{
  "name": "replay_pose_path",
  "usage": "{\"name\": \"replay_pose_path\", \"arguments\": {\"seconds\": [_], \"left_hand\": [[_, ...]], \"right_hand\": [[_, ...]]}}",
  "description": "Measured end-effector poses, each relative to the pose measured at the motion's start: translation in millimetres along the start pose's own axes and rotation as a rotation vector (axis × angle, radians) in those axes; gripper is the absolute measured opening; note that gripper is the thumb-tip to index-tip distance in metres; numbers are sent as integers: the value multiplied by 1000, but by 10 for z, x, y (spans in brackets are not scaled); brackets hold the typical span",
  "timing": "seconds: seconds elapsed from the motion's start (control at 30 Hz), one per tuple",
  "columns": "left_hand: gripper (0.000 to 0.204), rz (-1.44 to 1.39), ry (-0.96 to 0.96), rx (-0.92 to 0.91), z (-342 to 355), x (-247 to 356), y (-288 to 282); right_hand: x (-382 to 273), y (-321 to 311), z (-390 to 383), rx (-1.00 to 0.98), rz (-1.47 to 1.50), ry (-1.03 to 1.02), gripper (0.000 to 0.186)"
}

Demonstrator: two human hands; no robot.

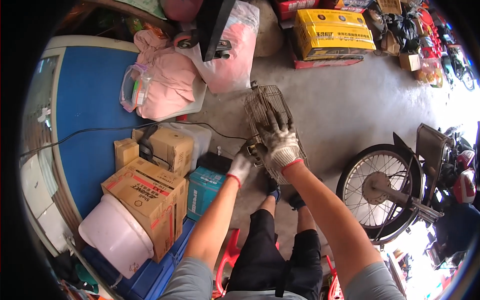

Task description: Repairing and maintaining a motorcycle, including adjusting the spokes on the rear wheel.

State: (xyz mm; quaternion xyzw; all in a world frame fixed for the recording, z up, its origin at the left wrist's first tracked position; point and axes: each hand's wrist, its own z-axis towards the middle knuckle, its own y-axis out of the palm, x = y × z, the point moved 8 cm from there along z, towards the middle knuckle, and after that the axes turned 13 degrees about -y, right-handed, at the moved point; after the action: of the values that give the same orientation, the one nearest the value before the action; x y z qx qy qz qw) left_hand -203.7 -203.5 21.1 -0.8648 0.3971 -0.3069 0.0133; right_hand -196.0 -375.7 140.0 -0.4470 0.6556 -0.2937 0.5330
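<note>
A rusty, long wire cage stands in front of me above the concrete floor. My right hand, in a grey-white work glove with dirty dark fingers and a red cuff, lies across its top with the fingers spread. Beside the cage's left side is my left hand, gloved the same way. Its fingers are curled round a small dark object with brassy or metallic edges, whose kind I cannot make out. A black cable runs in from the left and reaches the cage near this hand.
Cardboard boxes, a teal box and a pale pink bucket are stacked at left. A spoked wheel stands at right. A yellow box lies at the back, and a pink cloth at back left. A red stool shows near my legs.
</note>
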Motion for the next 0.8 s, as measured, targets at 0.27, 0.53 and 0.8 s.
{"name": "replay_pose_path", "arguments": {"seconds": [0.27,0.53,0.8], "left_hand": [[51,-376,-59,55,1399,0,-747],[48,-610,-97,-57,2345,883,-138],[43,-1218,-7,-85,1994,828,-431]], "right_hand": [[-33,-1,8,190,117,-115,60],[290,80,-65,193,123,-76,50],[408,74,-111,181,168,-65,52]]}}
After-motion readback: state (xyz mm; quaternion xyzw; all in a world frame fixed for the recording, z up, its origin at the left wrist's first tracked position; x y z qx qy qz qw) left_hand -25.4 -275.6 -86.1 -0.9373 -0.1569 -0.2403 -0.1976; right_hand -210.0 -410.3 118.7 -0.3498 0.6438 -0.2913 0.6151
